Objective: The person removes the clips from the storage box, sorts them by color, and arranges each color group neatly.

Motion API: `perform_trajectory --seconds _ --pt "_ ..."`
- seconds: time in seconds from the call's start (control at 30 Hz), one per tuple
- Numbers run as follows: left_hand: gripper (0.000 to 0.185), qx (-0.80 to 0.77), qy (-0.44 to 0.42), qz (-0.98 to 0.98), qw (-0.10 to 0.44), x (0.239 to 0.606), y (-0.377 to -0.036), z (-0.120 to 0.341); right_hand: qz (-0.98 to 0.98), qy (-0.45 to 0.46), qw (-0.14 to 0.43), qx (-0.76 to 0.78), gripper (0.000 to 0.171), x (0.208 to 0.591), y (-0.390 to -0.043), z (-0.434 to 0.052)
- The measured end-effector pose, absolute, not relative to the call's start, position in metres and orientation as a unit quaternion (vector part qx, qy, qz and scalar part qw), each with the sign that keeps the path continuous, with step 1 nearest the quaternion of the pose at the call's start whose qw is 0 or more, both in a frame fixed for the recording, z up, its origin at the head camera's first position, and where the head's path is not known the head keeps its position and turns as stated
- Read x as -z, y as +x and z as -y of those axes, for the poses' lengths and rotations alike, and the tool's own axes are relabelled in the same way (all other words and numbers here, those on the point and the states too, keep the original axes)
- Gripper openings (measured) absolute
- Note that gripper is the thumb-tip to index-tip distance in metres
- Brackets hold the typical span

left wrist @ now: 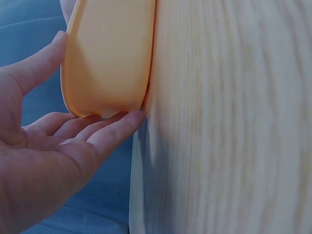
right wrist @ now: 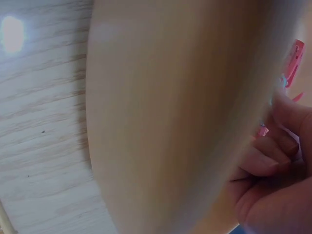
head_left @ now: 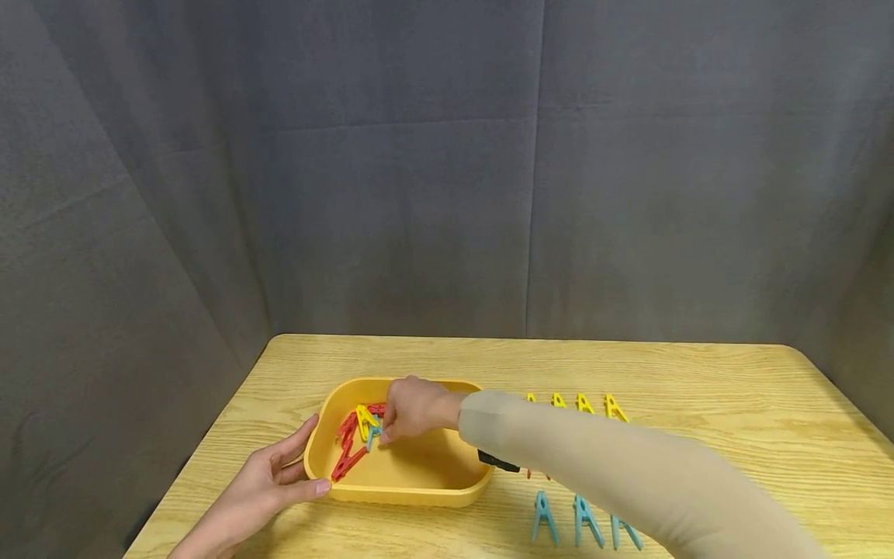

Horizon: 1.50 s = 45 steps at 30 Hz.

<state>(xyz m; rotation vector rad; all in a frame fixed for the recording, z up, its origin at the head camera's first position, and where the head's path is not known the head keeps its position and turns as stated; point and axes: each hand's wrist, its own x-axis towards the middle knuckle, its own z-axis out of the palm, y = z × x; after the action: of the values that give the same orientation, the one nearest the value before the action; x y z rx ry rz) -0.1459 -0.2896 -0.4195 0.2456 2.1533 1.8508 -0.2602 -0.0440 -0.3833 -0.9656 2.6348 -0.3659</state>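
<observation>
Head view: a wooden table (head_left: 698, 373) against grey drapes, read here from left to right.
Left hand (head_left: 268, 485): fingers straight and relaxed, cupped against the near left corner of the tub (head_left: 398, 489); thumb on the rim, fingertips at the wall (the left wrist view shows them touching its underside edge). It steadies, it does not grip.
Tub: yellow, shallow, flat on the table near the front left; inside it sits a small heap of pegs (head_left: 356, 439), red, yellow and blue, against the left wall.
Right hand (head_left: 415, 407): reaches across into the tub, fingers curled down on the heap, pinching a blue peg (head_left: 373, 431) that lies in among the others.
Right wrist view: mostly blurred tub wall; curled fingers (right wrist: 263, 161) and a pink-red peg (right wrist: 294, 61) show at the right edge.
Yellow row (head_left: 583, 404): pegs lined up beyond the sleeve, right of the tub.
Blue row (head_left: 583, 520): three pegs near the front edge, partly hidden by the forearm.
Doing it well: probably pinch the one blue peg by its handle end, lift it straight out clear of its neighbours, and keep the left palm braced so the tub does not slide.
</observation>
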Motion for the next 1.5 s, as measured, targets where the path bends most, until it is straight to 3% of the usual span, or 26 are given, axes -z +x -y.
perform_trajectory --seconds 0.2,0.37,0.47,0.57,0.7,0.73,0.93,1.5 --pt "0.096 -0.640 0.080 -0.751 0.142 0.419 -0.145 0.289 -0.927 -0.324 0.148 0.117 0.021 0.386 -0.259 0.046" --pt "0.096 -0.641 0.080 -0.751 0.141 0.420 -0.144 0.289 -0.922 -0.337 0.159 0.106 0.051 0.382 -0.256 0.038" --pt "0.095 -0.643 0.090 -0.747 0.139 0.421 -0.144 0.290 -0.911 -0.354 0.174 0.121 0.058 0.380 -0.251 0.028" --pt "0.094 -0.645 0.099 -0.745 0.138 0.422 -0.144 0.291 -0.900 -0.362 0.186 0.158 0.050 0.380 -0.246 0.017" --pt "0.093 -0.647 0.101 -0.743 0.138 0.423 -0.144 0.292 -0.889 -0.360 0.182 0.214 0.017 0.383 -0.245 0.008" --pt "0.093 -0.647 0.101 -0.743 0.138 0.423 -0.145 0.292 -0.888 -0.359 0.180 0.224 0.017 0.385 -0.247 0.007" --pt "0.093 -0.649 0.100 -0.741 0.140 0.423 -0.144 0.292 -0.880 -0.356 0.195 0.246 0.060 0.397 -0.254 0.006" --pt "0.096 -0.642 0.081 -0.750 0.137 0.421 -0.144 0.290 -0.865 -0.345 0.209 0.298 0.064 0.409 -0.248 0.005"
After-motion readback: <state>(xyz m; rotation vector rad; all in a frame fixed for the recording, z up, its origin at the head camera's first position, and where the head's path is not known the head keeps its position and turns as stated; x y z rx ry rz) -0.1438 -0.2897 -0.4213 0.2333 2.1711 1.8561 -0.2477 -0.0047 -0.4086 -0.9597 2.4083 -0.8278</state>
